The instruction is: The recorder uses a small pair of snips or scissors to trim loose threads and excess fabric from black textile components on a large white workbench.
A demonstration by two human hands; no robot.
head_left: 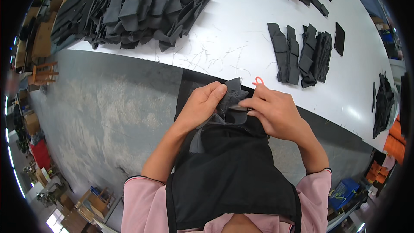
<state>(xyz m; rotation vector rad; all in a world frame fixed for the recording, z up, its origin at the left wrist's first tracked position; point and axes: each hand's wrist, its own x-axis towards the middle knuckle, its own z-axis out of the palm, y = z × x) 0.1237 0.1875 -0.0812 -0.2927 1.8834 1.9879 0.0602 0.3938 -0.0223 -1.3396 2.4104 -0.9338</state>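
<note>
My left hand (205, 103) is closed on a dark grey piece of sewn fabric (233, 87), its thumb laid across the folded cloth. Part of the fabric drapes over my black apron (233, 164) at the table's near edge. In my closed right hand (276, 110) is a pair of small thread snips. Their orange-red loop (258, 80) sticks up beyond my fingers, and the blade (236, 107) lies against the cloth. Most of the snips is hidden by my fingers. Thin loose threads show on the fabric.
The white table (241, 13) carries a large heap of folded dark fabric pieces (146, 8) at the far left. Smaller fabric stacks (299, 54) lie at the right, near a black phone-like slab (339, 39). Another pile (383, 105) sits at the right edge. Thread scraps (207, 56) litter the tabletop.
</note>
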